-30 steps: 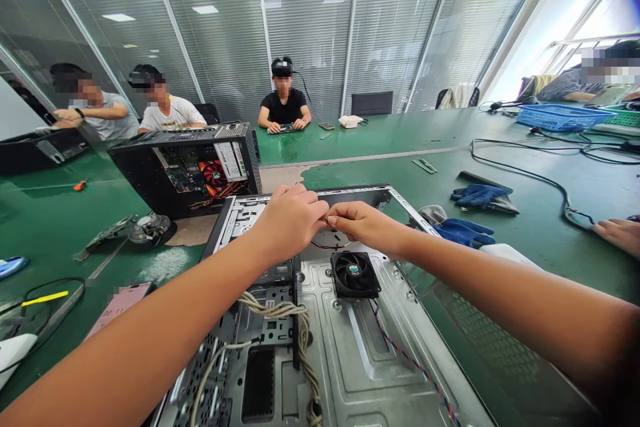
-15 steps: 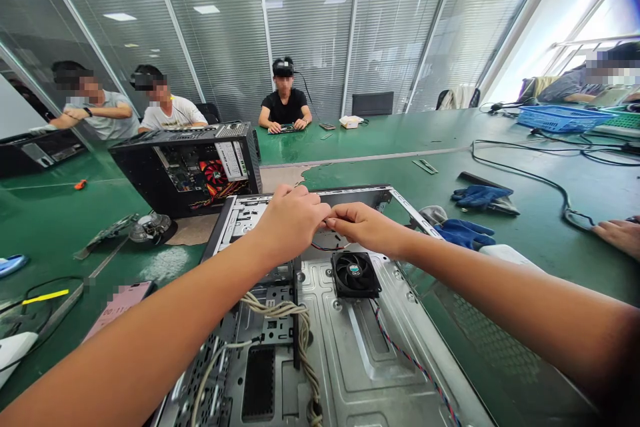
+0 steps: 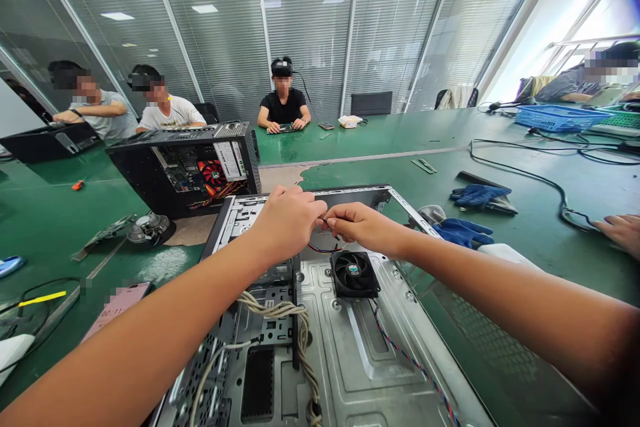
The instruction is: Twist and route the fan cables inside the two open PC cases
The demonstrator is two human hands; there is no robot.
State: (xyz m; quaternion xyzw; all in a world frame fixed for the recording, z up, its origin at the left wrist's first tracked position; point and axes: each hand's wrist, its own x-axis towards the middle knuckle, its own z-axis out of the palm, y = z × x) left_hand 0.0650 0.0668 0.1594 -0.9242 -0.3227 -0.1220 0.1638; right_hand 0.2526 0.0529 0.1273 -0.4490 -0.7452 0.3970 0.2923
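Over the far part of an open computer case point(image 3: 395, 380), my left hand point(image 3: 290, 217) and my right hand point(image 3: 357, 221) meet fingertip to fingertip. Both are closed in a pinch, with a thin dark bit of cable showing between them; its ends are hidden by the fingers. A red and dark wire point(image 3: 323, 249) loops just below my right hand. Nearer me, a black cooling fan point(image 3: 355, 273) lies on the bare metal floor of the case, its twisted cable point(image 3: 407, 355) running toward me. A beige bundle of wires point(image 3: 304, 333) hangs along the drive bays.
Behind on the left stands another black computer tower point(image 3: 185, 167). A pink phone point(image 3: 117, 307) and a metal-coloured round part point(image 3: 149, 227) lie left. Blue gloves point(image 3: 463, 232), black cables point(image 3: 540, 177) and a blue basket point(image 3: 560, 118) are right. Several people sit around the green table point(image 3: 360, 177).
My hands stay almost in place, with the fingertips shifting slightly around the thin cable. At far left, a co-worker has tilted up a black case.
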